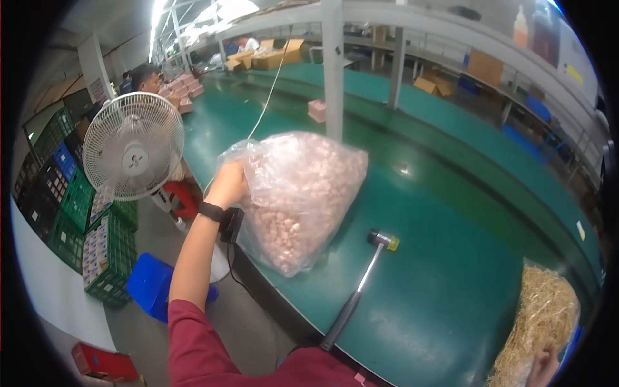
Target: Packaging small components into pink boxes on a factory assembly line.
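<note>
My left hand (231, 183) is closed on the gathered upper left edge of a large clear plastic bag (303, 193), its fingertips partly hidden by the film. Many small pale pink pieces fill the bag, which rests on the green bench. At the lower right, my right hand (545, 369) is closed at the near end of a clear bag of yellow straw-like strands (545, 309); the picture's rim cuts part of the hand off. Between the two bags lies a mallet (383, 241) with a black and yellow head and a dark grip, touched by neither hand.
The green bench (425, 309) runs away past a white post (333, 71). Pink boxes (316, 110) stand farther along it. Left of the bench are a white fan (134, 145), a blue bin (149, 284) and green crates (113, 258). A person (148, 79) is beyond the fan.
</note>
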Demonstrator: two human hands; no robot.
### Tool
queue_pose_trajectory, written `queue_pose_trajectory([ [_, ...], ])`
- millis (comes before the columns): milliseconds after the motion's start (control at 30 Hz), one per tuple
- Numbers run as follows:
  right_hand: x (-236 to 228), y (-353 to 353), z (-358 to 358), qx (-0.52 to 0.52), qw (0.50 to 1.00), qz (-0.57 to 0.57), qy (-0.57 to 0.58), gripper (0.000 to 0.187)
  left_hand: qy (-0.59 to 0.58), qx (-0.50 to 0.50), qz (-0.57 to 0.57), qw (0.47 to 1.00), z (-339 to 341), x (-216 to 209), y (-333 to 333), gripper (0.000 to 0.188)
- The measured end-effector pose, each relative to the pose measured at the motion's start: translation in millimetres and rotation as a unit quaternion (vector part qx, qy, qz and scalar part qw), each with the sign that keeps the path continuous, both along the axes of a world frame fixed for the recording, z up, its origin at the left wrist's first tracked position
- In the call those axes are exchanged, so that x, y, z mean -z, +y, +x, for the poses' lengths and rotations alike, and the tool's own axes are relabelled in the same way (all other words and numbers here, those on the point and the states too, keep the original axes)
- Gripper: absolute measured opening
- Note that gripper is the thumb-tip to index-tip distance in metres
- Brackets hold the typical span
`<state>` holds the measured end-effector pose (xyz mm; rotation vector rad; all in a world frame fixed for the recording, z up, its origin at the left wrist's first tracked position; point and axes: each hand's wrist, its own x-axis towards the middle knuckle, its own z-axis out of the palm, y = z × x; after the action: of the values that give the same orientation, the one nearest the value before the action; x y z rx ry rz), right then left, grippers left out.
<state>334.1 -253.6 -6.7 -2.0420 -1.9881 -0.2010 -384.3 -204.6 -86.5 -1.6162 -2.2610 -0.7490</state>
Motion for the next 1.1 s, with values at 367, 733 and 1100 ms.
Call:
queue_pose_trajectory([
  [367, 71, 84, -106, -0.310, 0.809, -0.299, 0.401, 0.016, 0.150, -0.038, -0.103, 0.983, -7, 0, 59, 0.012],
  [733, 143, 166, -147, -0.272, 0.387, -0.310, 0.825, 0.035, 0.105, 0.053, 0.080, 0.990, 115, -92, -15, 0.014],
  [1100, 167, 186, -133, -0.169, 0.354, -0.228, 0.891, 0.033, -0.680, 0.413, -0.139, 0.590, 325, 7, 75, 0.027],
])
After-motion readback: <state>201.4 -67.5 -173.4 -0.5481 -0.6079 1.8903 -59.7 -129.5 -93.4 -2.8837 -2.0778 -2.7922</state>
